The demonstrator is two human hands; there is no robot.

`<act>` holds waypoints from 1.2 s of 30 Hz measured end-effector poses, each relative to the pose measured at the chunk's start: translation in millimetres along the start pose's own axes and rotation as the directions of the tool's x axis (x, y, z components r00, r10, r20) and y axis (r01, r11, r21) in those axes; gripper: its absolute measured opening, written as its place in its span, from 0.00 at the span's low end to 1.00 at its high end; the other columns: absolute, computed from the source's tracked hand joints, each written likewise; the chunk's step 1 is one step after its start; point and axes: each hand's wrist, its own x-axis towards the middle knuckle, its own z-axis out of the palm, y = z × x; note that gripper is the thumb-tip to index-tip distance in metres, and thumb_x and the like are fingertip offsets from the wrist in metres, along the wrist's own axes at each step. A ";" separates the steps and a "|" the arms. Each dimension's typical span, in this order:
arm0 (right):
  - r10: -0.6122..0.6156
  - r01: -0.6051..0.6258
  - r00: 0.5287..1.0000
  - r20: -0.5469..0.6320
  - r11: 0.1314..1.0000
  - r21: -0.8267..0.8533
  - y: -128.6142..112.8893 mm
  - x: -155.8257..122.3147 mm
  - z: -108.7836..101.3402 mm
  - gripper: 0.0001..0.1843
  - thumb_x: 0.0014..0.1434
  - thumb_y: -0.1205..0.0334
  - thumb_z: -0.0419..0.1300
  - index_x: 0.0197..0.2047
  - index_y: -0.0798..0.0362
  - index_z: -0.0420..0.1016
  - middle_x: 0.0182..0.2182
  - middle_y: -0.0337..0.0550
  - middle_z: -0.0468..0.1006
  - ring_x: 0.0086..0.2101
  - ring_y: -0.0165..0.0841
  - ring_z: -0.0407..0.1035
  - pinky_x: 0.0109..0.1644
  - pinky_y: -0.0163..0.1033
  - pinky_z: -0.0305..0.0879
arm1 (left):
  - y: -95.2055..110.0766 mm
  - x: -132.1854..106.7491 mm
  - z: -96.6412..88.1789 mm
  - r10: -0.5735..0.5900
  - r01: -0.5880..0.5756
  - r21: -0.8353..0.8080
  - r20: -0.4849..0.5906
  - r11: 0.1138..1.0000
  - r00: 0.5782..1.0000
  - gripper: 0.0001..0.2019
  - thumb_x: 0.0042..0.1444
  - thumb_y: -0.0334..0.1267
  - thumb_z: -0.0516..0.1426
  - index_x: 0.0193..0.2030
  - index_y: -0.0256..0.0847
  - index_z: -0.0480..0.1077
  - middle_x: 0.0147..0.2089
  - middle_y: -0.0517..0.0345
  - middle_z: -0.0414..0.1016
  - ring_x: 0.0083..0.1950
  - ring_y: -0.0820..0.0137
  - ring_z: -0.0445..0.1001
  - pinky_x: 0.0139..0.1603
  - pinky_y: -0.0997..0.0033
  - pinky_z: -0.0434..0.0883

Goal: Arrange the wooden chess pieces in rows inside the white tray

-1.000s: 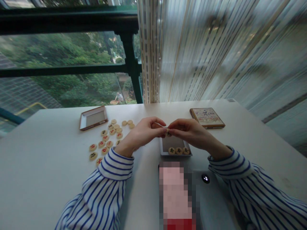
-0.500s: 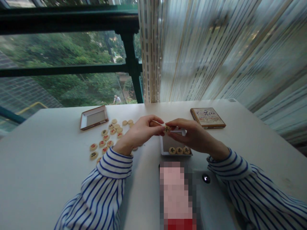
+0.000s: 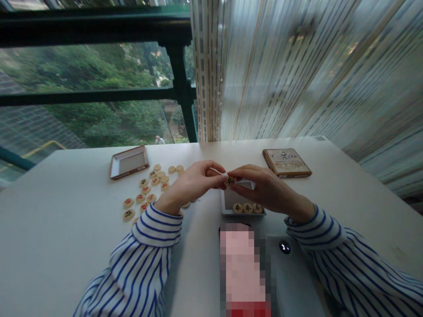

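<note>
My left hand (image 3: pixel 194 181) and my right hand (image 3: pixel 261 187) meet fingertip to fingertip over a small white tray (image 3: pixel 225 209). Between them sits a round wooden chess piece (image 3: pixel 229 180) with a black character; both hands pinch it. Three similar pieces lie in a row along the tray's near edge (image 3: pixel 247 208). To the left of my left hand, several loose wooden pieces (image 3: pixel 145 193) with red or black marks are scattered on the white table (image 3: pixel 66 246).
An open box half with a brown rim (image 3: pixel 128 162) lies at the far left. A flat printed box lid (image 3: pixel 287 162) lies at the far right. A window railing and striped curtain stand behind the table. A small dark round object (image 3: pixel 284 247) sits near my right sleeve.
Both hands, still pinching the piece together, have shifted slightly; the piece rose a little above the tray and stays between the fingertips.
</note>
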 end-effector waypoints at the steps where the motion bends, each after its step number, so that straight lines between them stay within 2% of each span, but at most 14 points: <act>1: 0.003 -0.003 1.000 0.004 1.000 -0.004 -0.2 0.0 0.3 0.13 0.57 0.61 0.54 0.45 0.53 0.71 0.34 0.45 0.75 0.35 0.31 0.67 0.40 0.38 0.62 | 0.4 -0.1 0.1 -0.003 0.003 0.018 0.003 1.000 1.000 0.10 0.50 0.36 0.58 0.37 0.34 0.66 0.29 0.52 0.76 0.34 0.69 0.75 0.38 0.68 0.70; 8: 0.017 -0.010 0.996 0.083 0.996 -0.086 -0.6 -0.4 2.7 0.12 0.57 0.61 0.54 0.43 0.54 0.72 0.32 0.44 0.75 0.33 0.31 0.68 0.39 0.37 0.62 | 2.4 -2.3 2.9 -0.045 0.044 0.126 0.006 0.991 0.999 0.09 0.50 0.35 0.57 0.38 0.34 0.65 0.28 0.52 0.76 0.32 0.70 0.75 0.34 0.71 0.70; 12: 0.023 -0.010 0.994 0.109 0.993 -0.113 0.2 -0.6 3.7 0.12 0.56 0.62 0.54 0.43 0.54 0.72 0.33 0.45 0.76 0.33 0.31 0.68 0.39 0.37 0.61 | 3.1 -3.8 2.1 -0.069 0.065 0.219 0.014 0.974 0.997 0.10 0.51 0.38 0.56 0.39 0.35 0.65 0.29 0.52 0.76 0.32 0.69 0.75 0.30 0.74 0.68; 16: 0.025 -0.009 0.991 0.129 0.992 -0.125 2.2 -1.1 5.7 0.11 0.55 0.62 0.54 0.41 0.54 0.72 0.31 0.43 0.75 0.32 0.30 0.68 0.38 0.35 0.61 | 0.8 -2.3 -1.1 -0.051 0.052 0.302 -0.010 0.952 0.999 0.12 0.50 0.39 0.55 0.40 0.35 0.65 0.31 0.51 0.76 0.33 0.69 0.75 0.30 0.73 0.68; 21: 0.042 -0.017 0.979 0.197 0.992 -0.127 2.9 -1.1 7.3 0.10 0.56 0.63 0.54 0.40 0.54 0.72 0.31 0.43 0.75 0.32 0.30 0.68 0.37 0.34 0.60 | -8.0 1.8 -4.6 -0.019 0.038 0.455 -0.047 0.890 0.999 0.13 0.51 0.41 0.53 0.42 0.36 0.65 0.30 0.53 0.75 0.31 0.70 0.73 0.28 0.73 0.67; 25: 0.060 -0.023 0.958 0.281 0.991 -0.132 2.5 -1.3 9.0 0.09 0.56 0.63 0.53 0.38 0.53 0.72 0.29 0.42 0.76 0.31 0.29 0.68 0.36 0.34 0.59 | -17.4 4.3 -5.7 0.016 0.007 0.585 -0.034 0.811 0.999 0.13 0.51 0.41 0.51 0.43 0.38 0.65 0.30 0.56 0.75 0.30 0.71 0.72 0.27 0.74 0.65; 36: 0.035 0.019 0.930 0.366 0.989 -0.144 6.7 -3.6 21.4 0.09 0.56 0.64 0.53 0.37 0.56 0.72 0.28 0.43 0.75 0.28 0.28 0.67 0.33 0.33 0.57 | -20.4 3.6 0.0 -0.032 0.016 0.713 0.010 0.701 0.999 0.14 0.51 0.39 0.50 0.44 0.37 0.63 0.28 0.55 0.75 0.30 0.70 0.73 0.30 0.74 0.65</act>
